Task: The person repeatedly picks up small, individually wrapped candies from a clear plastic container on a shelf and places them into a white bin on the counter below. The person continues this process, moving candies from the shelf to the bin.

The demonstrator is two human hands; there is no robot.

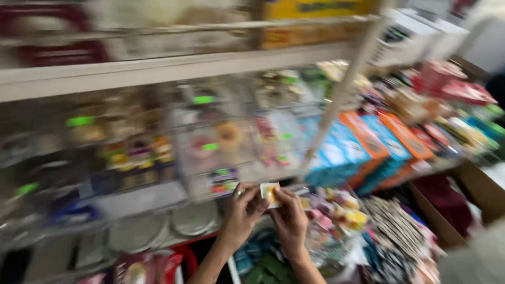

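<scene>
Both hands meet in front of the clear bins (210,142) on the shop shelf, holding one small packet (269,193) between them. The left hand (243,213) (a ring shows on one finger) pinches the packet's left edge, and the right hand (289,221) closes its fingertips on the right edge from below. The packet is white with a yellow-orange patch; blur hides anything finer. It sits just below the bins and left of the blue boxes (336,158), clear of every shelf. As I judge it, the packet is in hand and lifted out of the stock, but it is not yet set anywhere: neither in the bins nor among the loose packets (336,210) to their lower right.
</scene>
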